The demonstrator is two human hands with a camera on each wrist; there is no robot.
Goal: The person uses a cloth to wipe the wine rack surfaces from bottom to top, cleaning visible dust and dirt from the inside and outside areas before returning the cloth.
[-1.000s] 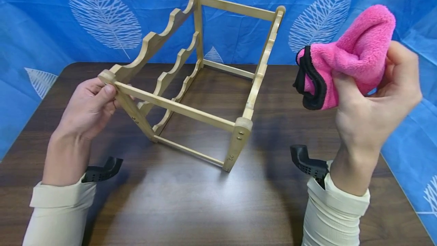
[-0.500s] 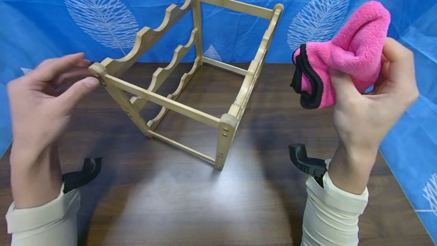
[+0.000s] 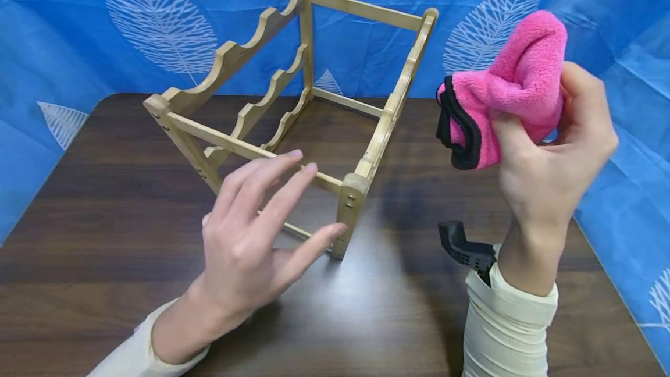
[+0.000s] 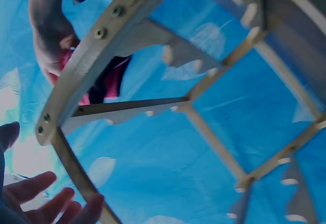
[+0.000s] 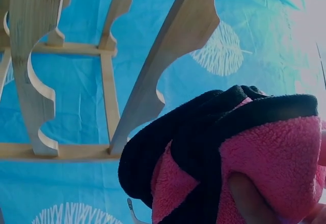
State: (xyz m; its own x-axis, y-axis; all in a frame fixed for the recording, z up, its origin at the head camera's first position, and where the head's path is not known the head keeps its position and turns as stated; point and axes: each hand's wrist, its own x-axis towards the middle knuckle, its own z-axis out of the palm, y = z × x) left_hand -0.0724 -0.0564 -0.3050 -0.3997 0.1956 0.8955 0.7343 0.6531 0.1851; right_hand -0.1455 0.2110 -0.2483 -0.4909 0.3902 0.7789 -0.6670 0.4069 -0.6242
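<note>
A wooden rack with scalloped rails (image 3: pixel 251 147) stands on the table, set at an angle. My left hand (image 3: pixel 251 237), fingers spread and holding nothing, hovers by the rack's near right corner; whether it touches the wood I cannot tell. In the left wrist view its fingers (image 4: pixel 38 188) show beside a bar of the rack. Right of the rack, my right hand (image 3: pixel 555 150) grips a bunched pink cloth with black edging (image 3: pixel 523 86), held up in the air. The right wrist view shows the cloth (image 5: pixel 270 152) close up, with a thumb pressed into it.
The dark wooden table (image 3: pixel 104 208) extends around the rack. Behind it hangs a blue curtain with white leaf prints (image 3: pixel 366 51). A black wrist mount (image 3: pixel 466 249) juts from my right sleeve.
My left hand has let go of the rack's left corner and moved right and nearer, to its near right corner. The right hand with the cloth has shifted slightly left. The rack has turned slightly.
</note>
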